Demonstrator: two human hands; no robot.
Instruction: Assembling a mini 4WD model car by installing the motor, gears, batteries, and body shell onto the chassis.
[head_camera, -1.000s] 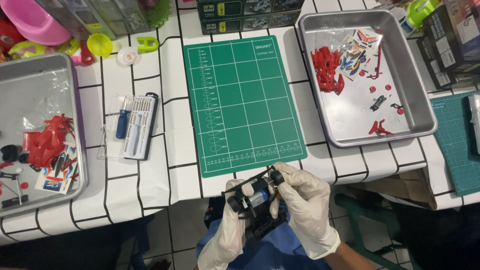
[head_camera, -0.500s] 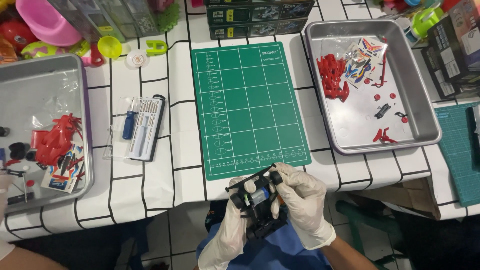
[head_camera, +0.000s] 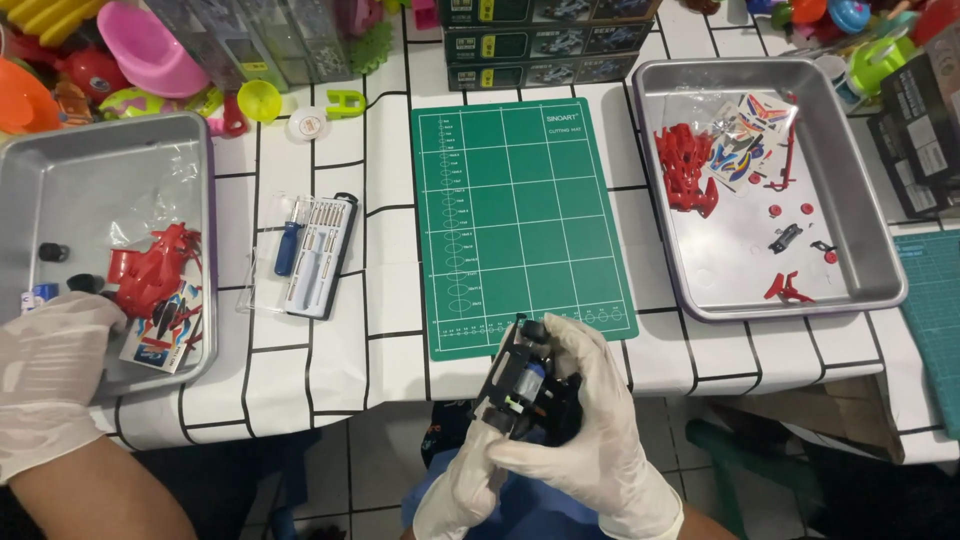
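Here, both gloved hands, left hand & right hand, grip a black toy car chassis just below the green mat (co-worker's glove at left tray w/ red parts); right tray has red pieces, stickers.

Your hands turn the little black toy car so it now stands on end, not sideways. Your right hand covers more of it. Another person's gloved hand now rests by the left tray.
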